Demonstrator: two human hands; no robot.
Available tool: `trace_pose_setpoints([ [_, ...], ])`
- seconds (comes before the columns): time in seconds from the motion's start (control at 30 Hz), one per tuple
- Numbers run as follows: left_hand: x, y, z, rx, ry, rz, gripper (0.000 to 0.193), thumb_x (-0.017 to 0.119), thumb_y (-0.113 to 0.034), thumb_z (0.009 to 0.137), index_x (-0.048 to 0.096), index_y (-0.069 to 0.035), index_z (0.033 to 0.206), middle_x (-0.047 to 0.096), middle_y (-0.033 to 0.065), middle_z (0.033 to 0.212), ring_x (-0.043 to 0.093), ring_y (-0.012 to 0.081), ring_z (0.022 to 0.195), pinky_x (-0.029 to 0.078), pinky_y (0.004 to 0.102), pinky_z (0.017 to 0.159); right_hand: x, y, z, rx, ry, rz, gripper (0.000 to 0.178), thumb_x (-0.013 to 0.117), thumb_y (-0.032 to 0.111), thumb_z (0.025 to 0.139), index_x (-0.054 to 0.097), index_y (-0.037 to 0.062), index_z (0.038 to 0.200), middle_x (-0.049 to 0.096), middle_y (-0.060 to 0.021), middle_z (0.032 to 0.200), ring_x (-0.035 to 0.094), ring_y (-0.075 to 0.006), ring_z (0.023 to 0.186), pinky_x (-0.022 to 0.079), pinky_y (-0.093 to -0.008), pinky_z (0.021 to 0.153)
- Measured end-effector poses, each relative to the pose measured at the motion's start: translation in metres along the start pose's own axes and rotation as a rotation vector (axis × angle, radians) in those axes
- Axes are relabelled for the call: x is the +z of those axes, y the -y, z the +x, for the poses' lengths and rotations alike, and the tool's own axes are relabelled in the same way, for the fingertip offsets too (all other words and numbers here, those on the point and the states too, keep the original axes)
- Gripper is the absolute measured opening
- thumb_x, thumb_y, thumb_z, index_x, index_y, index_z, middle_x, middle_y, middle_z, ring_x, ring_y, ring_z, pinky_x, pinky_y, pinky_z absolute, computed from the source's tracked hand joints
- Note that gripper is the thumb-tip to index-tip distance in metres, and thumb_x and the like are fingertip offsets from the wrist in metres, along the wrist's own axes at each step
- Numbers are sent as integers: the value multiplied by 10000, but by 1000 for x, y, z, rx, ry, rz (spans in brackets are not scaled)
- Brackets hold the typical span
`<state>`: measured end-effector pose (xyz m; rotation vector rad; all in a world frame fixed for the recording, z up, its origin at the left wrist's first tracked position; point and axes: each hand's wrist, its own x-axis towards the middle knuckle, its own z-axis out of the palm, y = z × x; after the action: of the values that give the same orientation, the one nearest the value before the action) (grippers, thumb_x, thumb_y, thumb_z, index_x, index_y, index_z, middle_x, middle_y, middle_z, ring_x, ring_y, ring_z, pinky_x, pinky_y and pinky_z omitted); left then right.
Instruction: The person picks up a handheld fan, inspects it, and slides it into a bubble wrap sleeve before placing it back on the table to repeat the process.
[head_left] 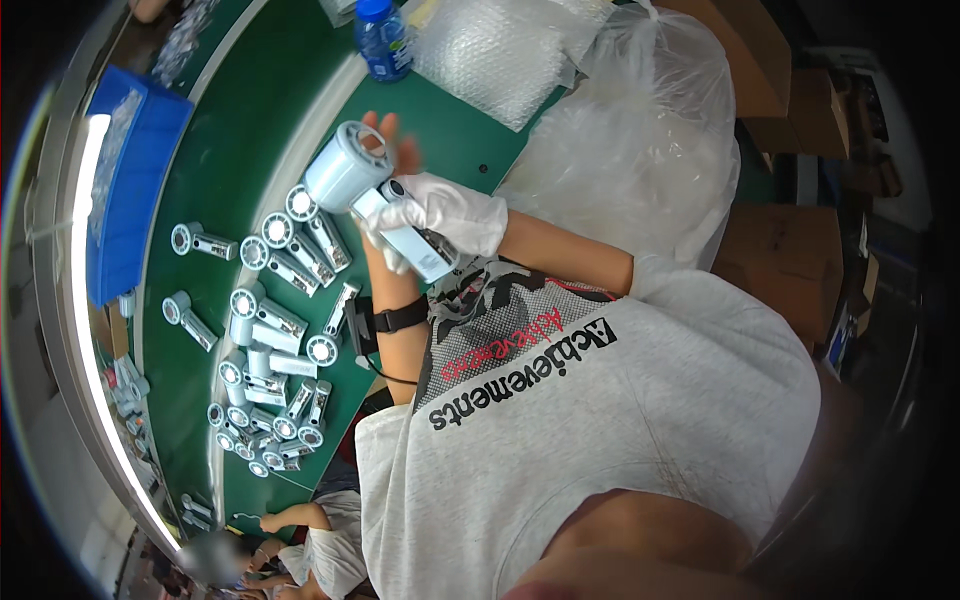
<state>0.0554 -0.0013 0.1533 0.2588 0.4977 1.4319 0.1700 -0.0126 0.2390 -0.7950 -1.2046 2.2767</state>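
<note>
My right hand, in a white glove, is closed round the handle of a light-blue handheld fan. The fan is held tilted above the bench, its wide round head toward the upper left, and dark inner parts show along its handle. Beside the head's open rim are the bare, slightly blurred fingers of my left hand, stretched out and apart. The fan and the glove hide the palm, so I cannot tell whether it touches the fan. A black band circles my left wrist.
Several similar fans lie on the green bench, left of my arms. A blue bin stands at far left. Beyond are a blue bottle, bubble wrap, a clear plastic bag and cardboard boxes. Another person sits lower left.
</note>
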Motion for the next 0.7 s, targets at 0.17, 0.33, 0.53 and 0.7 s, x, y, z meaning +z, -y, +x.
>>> trace_pose_setpoints([
  [0.17,-30,96,83,34,196,583,599,569,-368,786,368,-14,1226,482,159,1147,506,302,985,442,388,822,-1,24,-7,54,-145,893,305,518,249,822,463,4,995,567,-158,850,582,-255,719,498,-347,586],
  [0.33,-6,130,104,570,348,2123,363,551,-207,801,477,-27,1107,505,139,1089,503,299,989,444,388,777,-16,46,-9,-35,-390,1059,311,494,226,835,440,-4,1038,562,-163,880,580,-272,712,503,-379,586],
  [0.53,-23,83,97,479,523,2047,169,511,-136,799,521,-24,924,546,142,884,549,311,791,458,387,664,-78,10,-39,-300,-350,750,429,521,144,758,365,25,1140,549,-171,920,591,-282,666,521,-409,605],
  [0.7,-17,39,40,450,427,2165,122,494,-115,803,526,-13,862,557,164,773,560,336,715,460,409,623,-123,-22,-88,-285,-488,331,517,532,155,733,330,25,1191,547,-144,914,592,-229,617,526,-331,539],
])
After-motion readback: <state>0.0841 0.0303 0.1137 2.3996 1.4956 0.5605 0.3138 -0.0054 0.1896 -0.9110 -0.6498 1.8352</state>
